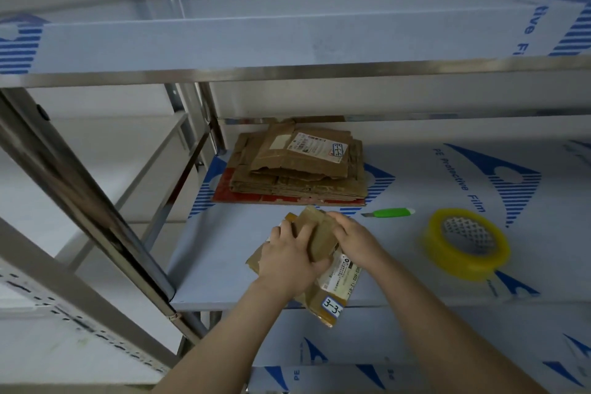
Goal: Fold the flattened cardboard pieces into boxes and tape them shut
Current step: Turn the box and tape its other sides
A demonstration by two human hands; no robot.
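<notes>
I work at a packing station in a storeroom or workshop: a stainless steel rack (287, 73) with blue-printed protective film (463, 176) on its shelves. The flattened used cartons (297, 169) sit stacked at the far side, and a yellow tape roll (467, 243) and green cutter (390, 212) lie to the right.

Only the person's arms and hands are in view. The left hand (289, 262) and the right hand (355, 241) are bare, the skin uncovered across knuckles, backs and wrists. The left forearm (224, 339) and the right forearm (447, 323) are bare as well, right down to the lower edge of the view, which cuts them off. The skin looks smooth and even. The fingers are slim with rounded knuckles; the nails are too small and blurred to describe. The wide lens makes both forearms look broader toward the lower edge.
</notes>
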